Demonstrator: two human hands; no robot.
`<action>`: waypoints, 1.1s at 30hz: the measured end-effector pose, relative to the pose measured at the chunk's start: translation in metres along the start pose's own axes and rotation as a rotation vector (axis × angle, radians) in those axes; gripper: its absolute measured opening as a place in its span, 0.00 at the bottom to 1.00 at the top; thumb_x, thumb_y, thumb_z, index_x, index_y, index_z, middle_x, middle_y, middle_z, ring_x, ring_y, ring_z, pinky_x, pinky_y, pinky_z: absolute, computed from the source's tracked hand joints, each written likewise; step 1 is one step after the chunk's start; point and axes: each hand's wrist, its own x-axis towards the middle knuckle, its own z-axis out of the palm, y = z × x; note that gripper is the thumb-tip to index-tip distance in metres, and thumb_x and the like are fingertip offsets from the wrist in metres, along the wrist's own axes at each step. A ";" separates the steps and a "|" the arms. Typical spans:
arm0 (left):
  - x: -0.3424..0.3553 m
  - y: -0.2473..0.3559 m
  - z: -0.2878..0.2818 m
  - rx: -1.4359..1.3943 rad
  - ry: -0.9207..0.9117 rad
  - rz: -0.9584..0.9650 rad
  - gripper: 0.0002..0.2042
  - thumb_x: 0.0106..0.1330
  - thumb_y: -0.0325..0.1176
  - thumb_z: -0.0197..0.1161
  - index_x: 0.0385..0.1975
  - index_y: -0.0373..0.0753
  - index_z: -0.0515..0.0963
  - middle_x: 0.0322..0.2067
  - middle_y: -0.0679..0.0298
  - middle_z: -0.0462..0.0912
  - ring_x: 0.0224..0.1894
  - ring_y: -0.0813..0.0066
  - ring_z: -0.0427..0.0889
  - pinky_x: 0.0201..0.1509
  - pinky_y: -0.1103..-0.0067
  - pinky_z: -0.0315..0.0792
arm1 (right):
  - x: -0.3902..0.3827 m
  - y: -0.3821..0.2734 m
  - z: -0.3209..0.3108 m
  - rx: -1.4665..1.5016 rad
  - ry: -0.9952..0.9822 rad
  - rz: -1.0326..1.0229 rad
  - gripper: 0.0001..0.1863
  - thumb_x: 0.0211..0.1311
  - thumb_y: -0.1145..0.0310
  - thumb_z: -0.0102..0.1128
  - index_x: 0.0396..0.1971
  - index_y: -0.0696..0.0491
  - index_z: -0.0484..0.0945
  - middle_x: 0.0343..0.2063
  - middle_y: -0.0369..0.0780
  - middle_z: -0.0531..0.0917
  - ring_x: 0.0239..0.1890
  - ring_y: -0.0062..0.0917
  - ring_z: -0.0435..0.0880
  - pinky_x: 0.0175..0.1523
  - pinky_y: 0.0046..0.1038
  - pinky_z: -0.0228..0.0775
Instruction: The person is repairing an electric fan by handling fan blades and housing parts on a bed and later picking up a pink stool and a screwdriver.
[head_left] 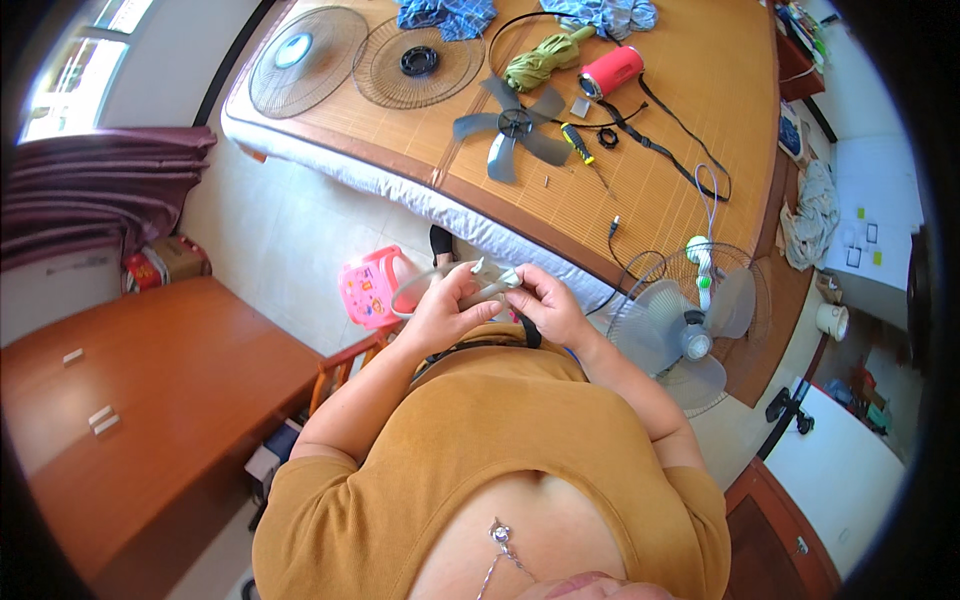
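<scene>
Bed [410,135] ahead; probable hoop [492,289] bridges left hand [442,310] and right hand [552,308].

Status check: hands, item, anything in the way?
Left hand, right hand: both on pale looped strip. Held in front of torso. Pink plastic item beyond.

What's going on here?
A person holds a pale looped item in front of their body, with the left hand and right hand both on it; what it is isn't clear. On the mat-covered bed ahead lie two wire fan grilles, a loose grey fan blade and a yellow-and-black screwdriver. Another fan, with translucent blades, is at the right.
</scene>
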 end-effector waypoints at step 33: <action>0.158 0.059 -0.240 -0.334 0.305 -0.354 0.06 0.62 0.33 0.53 0.32 0.39 0.70 0.28 0.62 0.77 0.21 0.82 0.70 0.22 0.88 0.62 | 0.220 0.049 -0.052 -0.575 0.390 0.265 0.11 0.49 0.62 0.55 0.29 0.53 0.76 0.27 0.42 0.80 0.29 0.31 0.79 0.32 0.31 0.69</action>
